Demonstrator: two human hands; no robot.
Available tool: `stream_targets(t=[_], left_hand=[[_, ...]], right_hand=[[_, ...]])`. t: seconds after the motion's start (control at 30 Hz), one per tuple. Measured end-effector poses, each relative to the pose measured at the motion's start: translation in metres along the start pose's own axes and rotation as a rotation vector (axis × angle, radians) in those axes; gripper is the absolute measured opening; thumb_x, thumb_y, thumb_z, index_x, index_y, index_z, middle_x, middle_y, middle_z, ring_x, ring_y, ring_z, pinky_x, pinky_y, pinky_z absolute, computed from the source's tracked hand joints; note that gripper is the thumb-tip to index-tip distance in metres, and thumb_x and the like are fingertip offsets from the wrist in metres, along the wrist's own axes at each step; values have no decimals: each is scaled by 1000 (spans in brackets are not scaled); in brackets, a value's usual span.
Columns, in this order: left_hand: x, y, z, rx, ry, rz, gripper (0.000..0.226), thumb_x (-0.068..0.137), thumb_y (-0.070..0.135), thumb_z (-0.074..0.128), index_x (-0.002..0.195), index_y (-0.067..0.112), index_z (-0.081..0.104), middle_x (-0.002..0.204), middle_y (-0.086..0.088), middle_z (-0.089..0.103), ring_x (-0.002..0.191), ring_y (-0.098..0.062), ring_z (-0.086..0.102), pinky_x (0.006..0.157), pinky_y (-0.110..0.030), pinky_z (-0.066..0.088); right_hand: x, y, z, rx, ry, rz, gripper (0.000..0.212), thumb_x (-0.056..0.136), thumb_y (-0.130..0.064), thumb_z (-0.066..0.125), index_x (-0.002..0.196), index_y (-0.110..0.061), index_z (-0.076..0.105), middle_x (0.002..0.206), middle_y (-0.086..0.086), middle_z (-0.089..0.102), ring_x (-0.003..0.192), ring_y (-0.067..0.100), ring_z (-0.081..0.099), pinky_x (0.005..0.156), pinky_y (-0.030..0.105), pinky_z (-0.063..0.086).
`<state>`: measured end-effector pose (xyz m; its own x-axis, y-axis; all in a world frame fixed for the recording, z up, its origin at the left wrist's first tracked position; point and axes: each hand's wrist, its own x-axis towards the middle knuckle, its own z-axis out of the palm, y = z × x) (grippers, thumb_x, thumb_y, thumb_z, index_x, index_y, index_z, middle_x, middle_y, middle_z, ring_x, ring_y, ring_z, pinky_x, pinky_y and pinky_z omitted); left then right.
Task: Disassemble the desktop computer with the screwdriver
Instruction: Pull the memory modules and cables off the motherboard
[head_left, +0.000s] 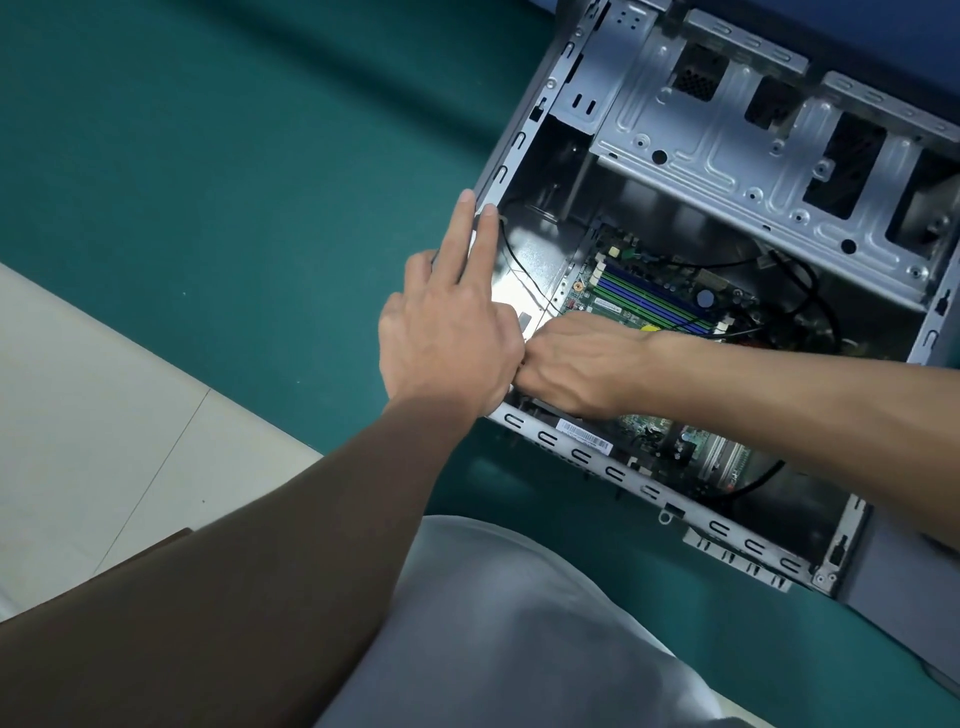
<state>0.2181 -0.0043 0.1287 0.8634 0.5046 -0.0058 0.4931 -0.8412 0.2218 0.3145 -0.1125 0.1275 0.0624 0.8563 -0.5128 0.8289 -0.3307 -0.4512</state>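
Observation:
An open desktop computer case (524, 135) lies on its side on a green mat. Inside it, the green motherboard (649, 296) shows blue and green memory slots and black cables. My left hand (447, 332) rests flat on the case's left rim, two fingers stretched along the metal edge. My right hand (571, 364) reaches in from the right, curled into a fist at the case's near-left corner, touching my left hand. What it grips is hidden under the fingers. No screwdriver shows.
A silver drive cage (727, 150) spans the far part of the case. The green mat (234, 156) stretches out to the left, with pale floor tiles (78, 415) beyond its edge. My knee in grey cloth (519, 623) is just in front of the case.

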Motion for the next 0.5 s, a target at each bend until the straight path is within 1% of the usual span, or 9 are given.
stream_targets(t=[0.07,0.13,0.17,0.2,0.27,0.3,0.37,0.43,0.5], left_hand=[[0,0,0,-1,2,-2,72,81,28,42,150,26,23,159,14,14,106,-19,45,66,-32,33],[1,0,0,2,5,-1,72,81,28,42,150,26,24,159,14,15,105,-19,45,65,-32,33],[0,0,0,2,7,-2,72,81,28,43,150,26,24,159,14,15,105,-19,45,65,-32,33],[0,0,0,1,7,-2,72,81,28,43,150,26,24,159,14,15,105,-19,45,65,-32,33],[0,0,0,2,6,0,72,81,29,44,150,26,24,159,14,15,105,-19,45,65,-32,33],[0,0,0,2,5,0,72,81,29,44,150,26,24,159,14,14,105,-19,45,65,-32,32],[0,0,0,0,4,-2,72,82,29,44,150,26,24,159,14,14,105,-19,45,65,-32,32],[0,0,0,-2,4,-2,72,82,29,44,151,26,24,159,14,14,106,-19,45,65,-32,32],[0,0,-1,-5,1,-3,72,82,28,44,151,26,23,159,14,14,107,-19,44,66,-32,32]], right_hand=[[1,0,-1,20,-7,14,26,101,-12,38,104,-3,63,99,18,63,82,27,55,77,39,44],[3,0,-4,-40,-26,-14,27,101,-11,38,103,0,62,98,20,62,76,22,44,78,41,44],[3,-1,-6,-49,-37,-13,27,101,-11,37,99,-1,62,94,19,61,76,21,42,78,42,45],[2,-2,-7,-74,-59,-2,27,101,-10,36,90,-4,59,86,17,58,73,21,42,77,42,46],[5,-9,-9,-125,-94,64,34,99,-8,34,67,-11,43,65,6,47,58,23,40,66,38,44],[7,-12,-8,-150,-107,90,36,97,-7,35,62,-13,34,60,3,40,52,20,36,63,36,42],[13,-13,-3,-192,-139,121,36,96,-5,36,61,-15,31,60,2,39,52,15,35,65,35,44],[21,-11,1,-250,-187,134,33,98,-8,36,65,-16,36,67,2,45,56,16,40,67,36,48],[27,-12,2,-260,-206,122,32,97,-8,38,67,-16,37,69,2,45,57,16,42,58,31,43]])
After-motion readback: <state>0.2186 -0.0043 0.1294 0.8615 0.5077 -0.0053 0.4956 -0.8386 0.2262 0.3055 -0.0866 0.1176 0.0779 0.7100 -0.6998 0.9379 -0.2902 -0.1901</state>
